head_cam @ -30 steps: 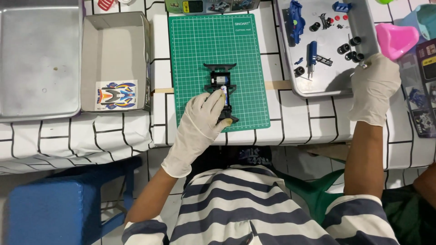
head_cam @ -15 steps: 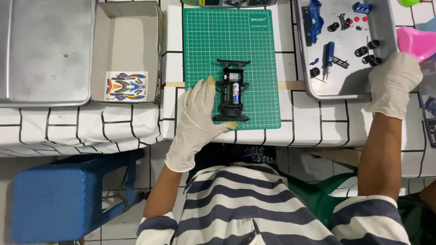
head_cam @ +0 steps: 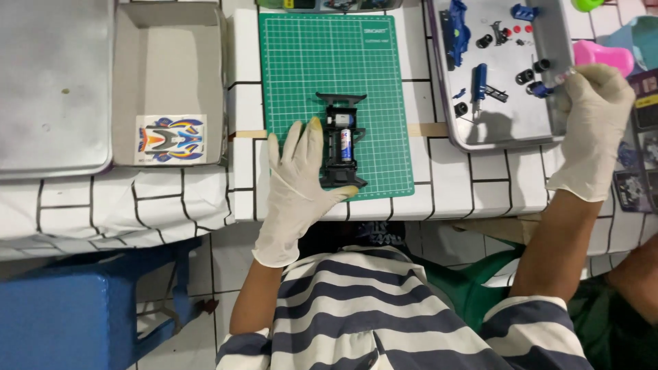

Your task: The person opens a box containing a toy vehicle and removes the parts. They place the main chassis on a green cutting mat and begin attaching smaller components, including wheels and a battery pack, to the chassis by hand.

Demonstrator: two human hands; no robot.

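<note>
Left hand (head_cam: pixel 298 185), in a white latex glove, lies flat with fingers spread wide, touching the left side of the black plastic toy car chassis (head_cam: pixel 343 140), thumb hooked under its near end. That chassis sits dead centre on the green gridded cutting mat (head_cam: pixel 308 62) on the tiled worktop (head_cam: pixel 480 185). Right hand (head_cam: pixel 593 127), gloved too, is over at 2 o'clock, fingertips pinched on a tiny part at the edge of the grey metal tray (head_cam: pixel 507 130) of blue and black bits; can't tell what it is. At 9 o'clock, an open cardboard box (head_cam: pixel 168 68) holds a colourful sticker sheet (head_cam: pixel 170 138).
</note>
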